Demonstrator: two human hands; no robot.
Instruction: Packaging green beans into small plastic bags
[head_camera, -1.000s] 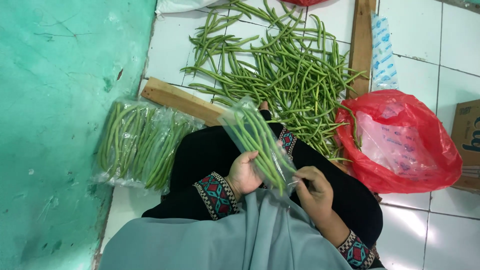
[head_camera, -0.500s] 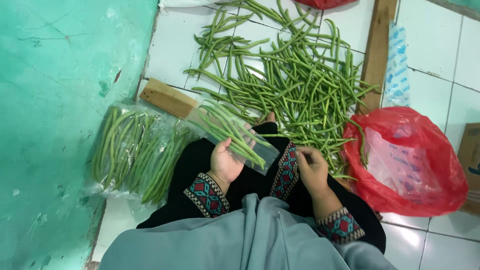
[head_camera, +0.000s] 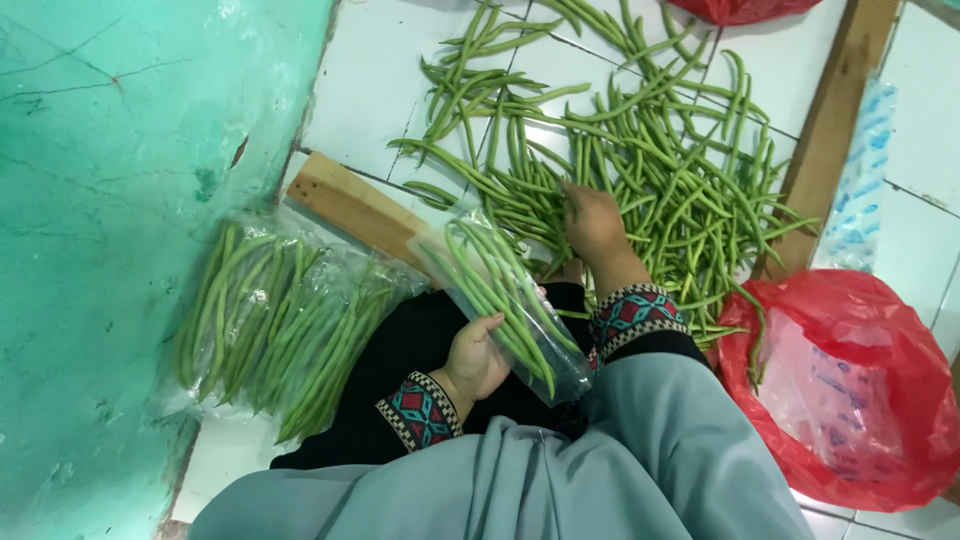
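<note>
Right now my left hand (head_camera: 478, 358) closes around a clear plastic bag (head_camera: 505, 300) partly filled with green beans, holding it over my lap with its mouth tilted up and away toward the loose pile, so the beans inside lie lengthwise and stay put. My right hand (head_camera: 592, 222) reaches out and rests on the heap of loose green beans (head_camera: 640, 160) spread across the white tiled floor (head_camera: 370, 90); its fingers curl down among the pods, though I cannot tell whether they grip any. To my left, filled bags of beans (head_camera: 280, 320) lie flat by the turquoise wall (head_camera: 120, 200), beside a wooden plank (head_camera: 355, 208). A red plastic bag (head_camera: 850, 390) slumps at my right, just beside the heap, and a second wooden strip (head_camera: 830, 130) borders the heap on that side. Nothing blocks my reach.
</note>
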